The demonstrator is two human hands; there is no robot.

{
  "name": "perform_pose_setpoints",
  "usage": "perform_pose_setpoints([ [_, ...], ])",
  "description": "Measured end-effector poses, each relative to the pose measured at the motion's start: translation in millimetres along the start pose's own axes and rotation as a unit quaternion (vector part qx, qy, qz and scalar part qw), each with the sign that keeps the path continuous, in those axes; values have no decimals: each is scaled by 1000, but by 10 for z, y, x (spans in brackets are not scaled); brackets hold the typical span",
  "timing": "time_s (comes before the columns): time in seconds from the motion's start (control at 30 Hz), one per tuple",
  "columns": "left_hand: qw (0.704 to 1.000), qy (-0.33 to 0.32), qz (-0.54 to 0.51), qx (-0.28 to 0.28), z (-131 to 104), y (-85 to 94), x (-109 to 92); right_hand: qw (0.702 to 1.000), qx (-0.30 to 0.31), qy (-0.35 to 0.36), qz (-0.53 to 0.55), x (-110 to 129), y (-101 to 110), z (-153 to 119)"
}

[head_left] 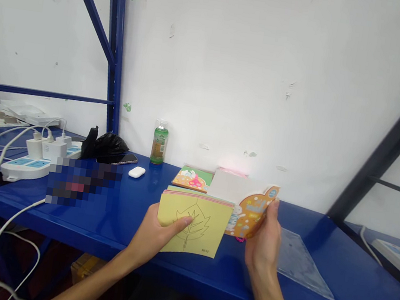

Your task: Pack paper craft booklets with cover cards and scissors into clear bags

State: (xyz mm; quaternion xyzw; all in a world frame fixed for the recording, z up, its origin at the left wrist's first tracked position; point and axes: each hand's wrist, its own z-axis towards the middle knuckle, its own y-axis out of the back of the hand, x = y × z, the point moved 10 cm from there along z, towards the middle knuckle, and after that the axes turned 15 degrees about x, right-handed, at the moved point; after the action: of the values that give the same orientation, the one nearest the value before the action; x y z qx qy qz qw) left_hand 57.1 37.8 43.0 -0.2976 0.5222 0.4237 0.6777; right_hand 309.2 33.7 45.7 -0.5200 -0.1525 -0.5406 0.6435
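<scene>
Showing a line-drawn leaf (200,224), a yellow paper stack (197,234) is gripped above the glossy blue table (136,205) by the left hand (157,231); an orange printed card cover (251,209) is pinched by the right hand (266,236).

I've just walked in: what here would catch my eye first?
Probably the yellow paper sheet with a leaf drawing, fronting a stack in the left hand, and the orange illustrated paper cover in the right hand. Behind and left, a green-labelled plastic bottle stands near the white wall; a white plastic power strip lies further left.
</scene>
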Motion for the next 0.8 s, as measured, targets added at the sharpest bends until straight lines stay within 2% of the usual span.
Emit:
perform_pose_setpoints([
  [0.2, 1000, -5, -3, -15, -11, 3, -20, 1000, 2, -1, -1, -5, -8, -13],
  [0.53, 1000, 0, -5, 2, 3, -9, 9, 999, 11, -6, -31, -19, -33, -17],
  [0.8, 1000, -5, -7, 3, 2, -6, 22, 999, -1, 17, -51, 96, -10, -15],
])
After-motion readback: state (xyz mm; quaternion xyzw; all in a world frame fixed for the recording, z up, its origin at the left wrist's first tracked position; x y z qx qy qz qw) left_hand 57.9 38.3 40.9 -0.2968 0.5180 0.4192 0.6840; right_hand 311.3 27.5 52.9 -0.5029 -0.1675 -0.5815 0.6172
